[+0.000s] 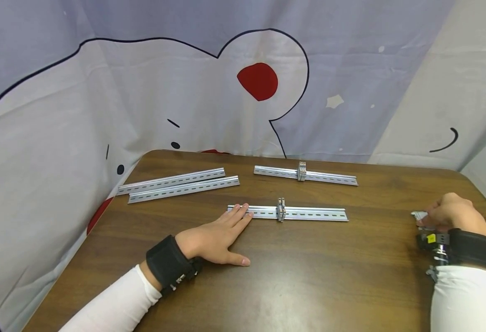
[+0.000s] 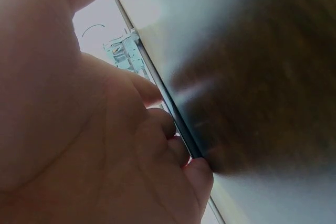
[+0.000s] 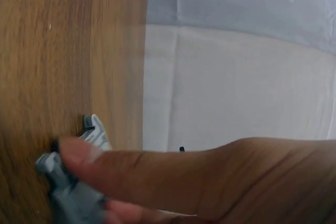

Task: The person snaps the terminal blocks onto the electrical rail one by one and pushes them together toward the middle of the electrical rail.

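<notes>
My left hand (image 1: 215, 237) lies with spread, straight fingers over the left end of a slotted metal DIN rail (image 1: 317, 214). A pair of slim grey terminal blocks (image 1: 281, 210) stands upright on that rail, right of the fingertips. In the left wrist view the fingers (image 2: 199, 179) meet the rail's edge. Far to the right, my right hand (image 1: 454, 214) pinches a grey terminal block (image 3: 79, 203) low over the table, thumb across it. Another pale grey piece (image 3: 96, 132) shows just beyond the thumb; the curled fingers are mostly hidden.
Behind, another DIN rail (image 1: 330, 178) carries a grey block cluster (image 1: 301, 171). Two bare rails (image 1: 172, 180) lie side by side at the back left of the brown wooden table (image 1: 309, 286). A printed cloth (image 1: 184, 92) hangs along the back and left edges.
</notes>
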